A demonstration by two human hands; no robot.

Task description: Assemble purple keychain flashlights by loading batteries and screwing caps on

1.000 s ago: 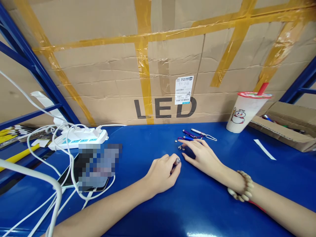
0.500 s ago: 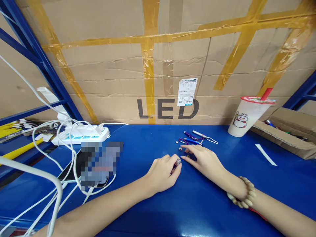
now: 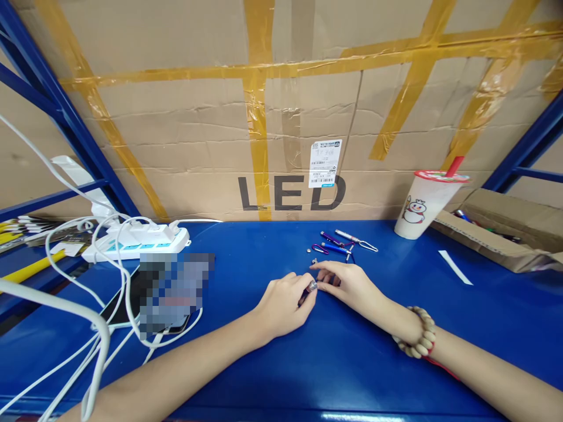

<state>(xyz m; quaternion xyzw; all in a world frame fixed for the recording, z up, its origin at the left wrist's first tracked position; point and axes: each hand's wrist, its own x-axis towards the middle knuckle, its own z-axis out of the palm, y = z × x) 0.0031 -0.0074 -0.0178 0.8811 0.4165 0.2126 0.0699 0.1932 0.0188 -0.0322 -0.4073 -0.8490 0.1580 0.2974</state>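
My left hand [image 3: 285, 308] is closed around a small metal tube [image 3: 312, 286]. Only its silvery end shows past my thumb and forefinger; the rest is hidden in the palm. Close by on the right, my right hand [image 3: 352, 284] has its thumb and forefinger apart, the thumb at the tube's end. A tiny silvery piece [image 3: 314, 262], like a button cell, lies by the forefinger tip, and a small round disc [image 3: 308, 250] sits just beyond. Behind are a purple pen-shaped keychain light [image 3: 332, 238], a blue one [image 3: 336, 248] and a silver one [image 3: 347, 235].
A drink cup [image 3: 424, 205] with a red straw stands at right, beside an open cardboard box [image 3: 497, 234] and a white strip [image 3: 455, 268]. At left are a power strip [image 3: 141, 241], white cables [image 3: 127, 293] and phones. A large carton [image 3: 197, 146] backs the blue table [image 3: 352, 375].
The whole view has shifted slightly, so everything sits further left. My right hand has drawn closer to the tube's end, its fingers more curled. My left hand keeps its hold.
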